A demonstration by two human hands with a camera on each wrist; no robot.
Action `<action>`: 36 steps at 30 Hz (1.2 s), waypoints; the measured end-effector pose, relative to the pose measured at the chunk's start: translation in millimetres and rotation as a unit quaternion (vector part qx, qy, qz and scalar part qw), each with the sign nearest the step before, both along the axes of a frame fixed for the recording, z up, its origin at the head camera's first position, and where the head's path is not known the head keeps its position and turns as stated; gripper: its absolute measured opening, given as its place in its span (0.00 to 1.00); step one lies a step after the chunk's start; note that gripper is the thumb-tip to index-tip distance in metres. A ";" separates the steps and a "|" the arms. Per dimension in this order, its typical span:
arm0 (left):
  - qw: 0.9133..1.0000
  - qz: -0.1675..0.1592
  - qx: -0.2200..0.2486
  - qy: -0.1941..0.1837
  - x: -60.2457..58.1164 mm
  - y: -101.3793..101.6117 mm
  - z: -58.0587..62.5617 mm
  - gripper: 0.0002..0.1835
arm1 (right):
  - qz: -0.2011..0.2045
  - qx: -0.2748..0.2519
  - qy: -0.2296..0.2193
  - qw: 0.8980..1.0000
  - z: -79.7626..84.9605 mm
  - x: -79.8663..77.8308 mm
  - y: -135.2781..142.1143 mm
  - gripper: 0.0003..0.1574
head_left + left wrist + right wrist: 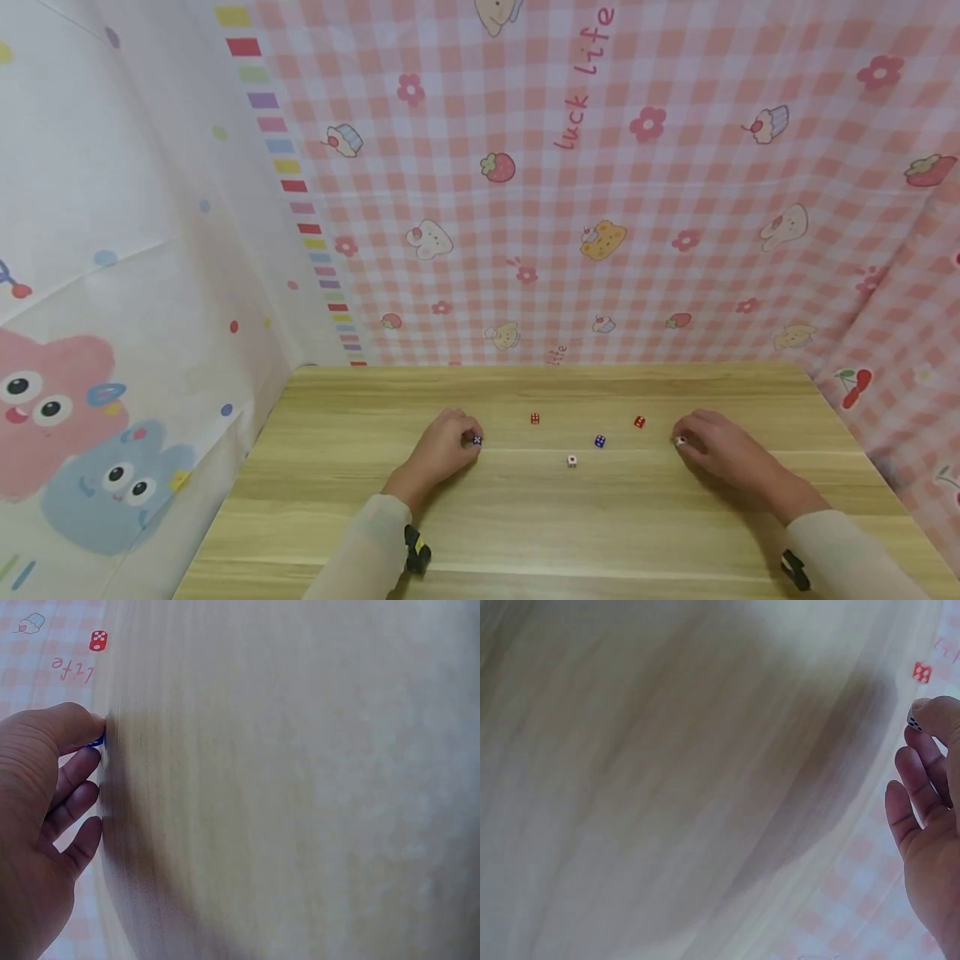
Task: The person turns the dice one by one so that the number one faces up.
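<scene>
My left hand (446, 442) pinches a blue die (477, 440) between thumb and forefinger, low at the tabletop; in the left wrist view only a sliver of the blue die (96, 741) shows. On the other side, my right hand (722, 446) holds a white die (680, 441) by thumb and fingertip, and its black pips show in the right wrist view (914, 720). Between the hands lie a red die (535, 418), a second red die (639, 422), a blue die (600, 441) and a white die (572, 461), all apart from one another.
The dice lie on a light wood-grain table (525, 533). Behind it hangs a pink checked cloth (465, 208), meeting the table's back edge. A white cartoon-print cloth (150, 208) hangs at the left. Each wrist wears a black strap (417, 550).
</scene>
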State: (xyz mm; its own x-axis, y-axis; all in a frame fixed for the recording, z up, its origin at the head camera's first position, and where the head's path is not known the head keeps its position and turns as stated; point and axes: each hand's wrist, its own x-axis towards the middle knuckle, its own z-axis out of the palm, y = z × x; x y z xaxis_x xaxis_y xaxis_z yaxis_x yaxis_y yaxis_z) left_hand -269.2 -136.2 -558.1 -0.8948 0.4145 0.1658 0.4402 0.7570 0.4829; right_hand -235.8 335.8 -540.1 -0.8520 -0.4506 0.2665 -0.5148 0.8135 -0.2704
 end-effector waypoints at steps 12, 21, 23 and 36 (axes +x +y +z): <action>1.000 0.005 -0.009 -0.006 1.3 0.3 0.5 0.04 | 0.020 -0.003 -0.019 1.000 11.9 5.8 -38.4 0.08; 1.000 0.005 -0.006 -0.006 1.1 0.5 1.2 0.04 | 0.059 0.013 -0.013 0.998 11.9 6.5 -65.0 0.08; 1.000 0.005 -0.005 -0.005 1.0 0.5 1.3 0.04 | 0.067 0.015 -0.015 0.998 12.7 6.4 -69.8 0.08; 1.000 0.004 -0.001 -0.005 0.9 0.7 0.5 0.05 | 0.113 0.024 -0.003 0.993 6.1 5.4 -94.9 0.08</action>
State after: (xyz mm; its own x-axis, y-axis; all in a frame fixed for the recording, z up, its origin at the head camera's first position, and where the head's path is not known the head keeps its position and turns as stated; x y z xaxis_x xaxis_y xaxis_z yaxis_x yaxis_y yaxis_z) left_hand -268.3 -135.5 -557.6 -0.8998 0.4076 0.1558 0.4291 0.7617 0.4855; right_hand -230.5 241.0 -534.0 -0.7292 -0.6428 0.2345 -0.6842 0.6895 -0.2375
